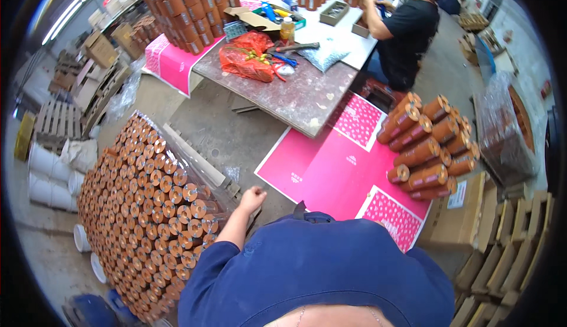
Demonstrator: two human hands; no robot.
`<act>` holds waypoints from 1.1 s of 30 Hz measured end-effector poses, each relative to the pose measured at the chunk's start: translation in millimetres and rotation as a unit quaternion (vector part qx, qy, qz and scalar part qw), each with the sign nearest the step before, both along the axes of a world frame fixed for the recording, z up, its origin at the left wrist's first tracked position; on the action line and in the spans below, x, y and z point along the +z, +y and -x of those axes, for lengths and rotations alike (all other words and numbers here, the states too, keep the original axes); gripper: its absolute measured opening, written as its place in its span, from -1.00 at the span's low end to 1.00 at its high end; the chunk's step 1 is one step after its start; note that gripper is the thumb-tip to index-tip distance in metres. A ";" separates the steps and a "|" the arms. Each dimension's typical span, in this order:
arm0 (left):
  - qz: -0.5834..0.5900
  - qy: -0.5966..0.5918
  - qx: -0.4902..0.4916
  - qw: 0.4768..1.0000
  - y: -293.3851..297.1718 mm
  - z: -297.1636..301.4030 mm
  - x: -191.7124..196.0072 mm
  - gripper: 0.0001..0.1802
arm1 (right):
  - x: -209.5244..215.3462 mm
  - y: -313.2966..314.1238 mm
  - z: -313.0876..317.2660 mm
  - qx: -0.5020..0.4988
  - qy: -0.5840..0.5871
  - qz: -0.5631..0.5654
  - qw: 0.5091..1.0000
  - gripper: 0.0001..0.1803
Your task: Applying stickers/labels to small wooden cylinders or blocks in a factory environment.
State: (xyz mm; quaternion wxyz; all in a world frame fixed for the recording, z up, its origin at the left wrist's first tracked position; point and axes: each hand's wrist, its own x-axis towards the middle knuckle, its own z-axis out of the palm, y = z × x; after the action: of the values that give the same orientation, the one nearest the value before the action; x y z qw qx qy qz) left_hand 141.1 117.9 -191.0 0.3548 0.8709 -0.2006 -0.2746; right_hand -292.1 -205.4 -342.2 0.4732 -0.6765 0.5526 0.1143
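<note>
Forward and a little inward from the short navy sleeve (208, 263) slants the person's left forearm (235, 226), ending in the left hand (253, 199), its fingers curled into a loose fist. Close by on that hand's left spreads a broad mass of brown cylinders (144, 209), while off to its right lies a pink sheet (336, 179) bearing a smaller stack of cylinders (426, 150). The right hand is out of my sight, so I can't tell its state.
</note>
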 end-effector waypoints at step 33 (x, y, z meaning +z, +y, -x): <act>-0.118 -0.406 -0.022 0.906 -291.0 -595.2 102.7 -0.72 | 164.6 16.8 -262.1 -0.106 0.072 0.048 0.991 -0.70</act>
State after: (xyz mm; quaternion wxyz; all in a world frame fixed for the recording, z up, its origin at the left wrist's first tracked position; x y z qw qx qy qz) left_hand 736.3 -173.0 -88.3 0.1315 0.9380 -0.3122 0.0732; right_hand -30.0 -188.6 -177.6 0.4082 -0.6262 0.6587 0.0856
